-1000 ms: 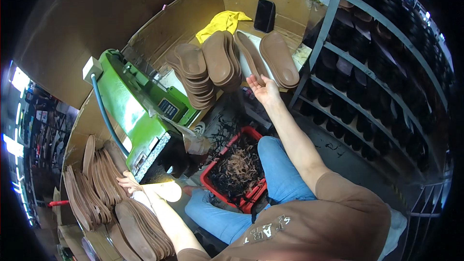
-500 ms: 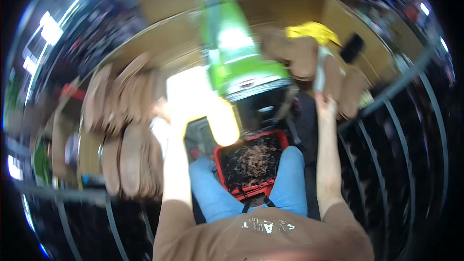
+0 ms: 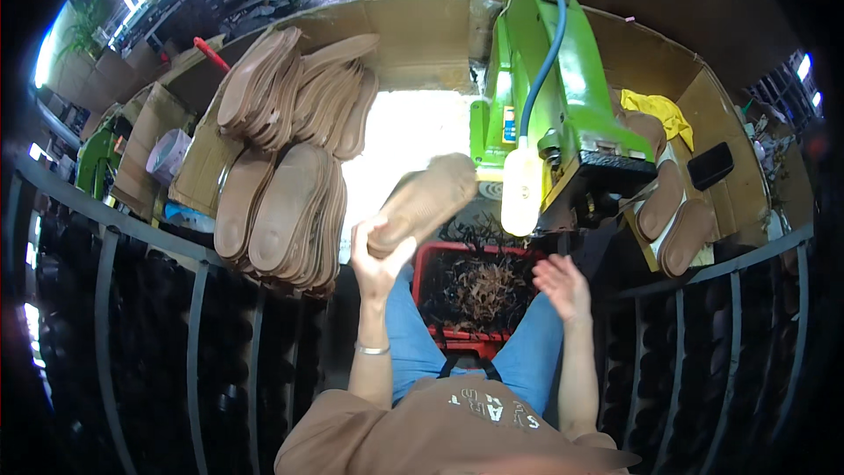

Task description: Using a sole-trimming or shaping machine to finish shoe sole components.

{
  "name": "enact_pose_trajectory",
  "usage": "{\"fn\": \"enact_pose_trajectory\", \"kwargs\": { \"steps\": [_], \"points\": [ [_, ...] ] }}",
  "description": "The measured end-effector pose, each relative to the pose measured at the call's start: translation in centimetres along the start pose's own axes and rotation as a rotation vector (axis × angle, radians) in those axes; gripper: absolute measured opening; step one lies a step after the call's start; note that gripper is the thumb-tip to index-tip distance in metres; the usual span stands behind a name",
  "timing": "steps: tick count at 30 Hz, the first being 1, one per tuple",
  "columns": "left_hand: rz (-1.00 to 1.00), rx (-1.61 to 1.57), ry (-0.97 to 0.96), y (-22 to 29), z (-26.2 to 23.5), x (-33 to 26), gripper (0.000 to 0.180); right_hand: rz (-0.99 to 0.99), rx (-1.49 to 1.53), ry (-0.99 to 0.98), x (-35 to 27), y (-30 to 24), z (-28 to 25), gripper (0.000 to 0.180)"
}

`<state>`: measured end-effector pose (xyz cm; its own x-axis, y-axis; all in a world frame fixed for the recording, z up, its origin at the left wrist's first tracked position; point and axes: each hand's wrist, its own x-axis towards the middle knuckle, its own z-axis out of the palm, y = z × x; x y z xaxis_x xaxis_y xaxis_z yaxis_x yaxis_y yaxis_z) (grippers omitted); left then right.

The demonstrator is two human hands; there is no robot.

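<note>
My left hand [image 3: 378,259] is closed on the near end of a brown insole [image 3: 431,198], whose far end points up and right toward the green machine [image 3: 576,79]. Whether it is a single insole or more than one I cannot tell. My right hand [image 3: 564,288] is empty, fingers apart, above my right knee and below the machine's black head [image 3: 607,180]. Stacked brown insoles [image 3: 290,211] fill the left of the bench, with more piles [image 3: 264,79] behind them. A few brown insoles [image 3: 687,237] lie at the right.
A glowing lamp [image 3: 522,193] hangs on a blue cable before the machine. Between my knees sits a red bin [image 3: 419,277] of brown trimmings. A yellow cloth [image 3: 659,114] and a flat black object [image 3: 710,165] lie at right. Cardboard walls [image 3: 431,44] and metal rails [image 3: 198,325] surround the bench.
My left hand has come away from the left stacks and now holds an insole before me. My right hand has left the right-hand insoles and moved inward, empty. The view has swung left.
</note>
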<state>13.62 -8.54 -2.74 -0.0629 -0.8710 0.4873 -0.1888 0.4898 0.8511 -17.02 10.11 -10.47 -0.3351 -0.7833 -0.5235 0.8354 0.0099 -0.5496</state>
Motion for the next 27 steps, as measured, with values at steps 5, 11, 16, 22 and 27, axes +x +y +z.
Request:
{"fn": "enact_pose_trajectory", "kwargs": {
  "steps": [5, 11, 16, 22, 27],
  "points": [
    [-0.154, -0.569, -0.467, 2.4, -1.3, -2.8, 0.08, 0.137, 0.085, -0.194, -1.5, 4.5, 2.7, 0.055],
    [-0.586, -1.02, -0.536, 3.8, 5.1, -4.7, 0.07, -0.222, -0.28, -0.02, -7.5, 4.7, -0.7, 0.04],
    [-0.582, -0.609, -0.724, 6.8, 10.9, -6.3, 0.027, -0.021, -0.357, -0.056, -12.7, 8.9, -3.2, 0.061],
    [-0.434, -0.343, -0.813, 7.6, 14.2, -4.4, 0.023, 0.048, -0.261, -0.012, -15.0, 11.1, -1.9, 0.055],
    [-0.608, -0.652, -0.591, 9.6, 12.3, -4.9, 0.022, -0.189, -0.288, 0.096, -17.1, 7.0, -3.6, 0.056]
  ]
}}
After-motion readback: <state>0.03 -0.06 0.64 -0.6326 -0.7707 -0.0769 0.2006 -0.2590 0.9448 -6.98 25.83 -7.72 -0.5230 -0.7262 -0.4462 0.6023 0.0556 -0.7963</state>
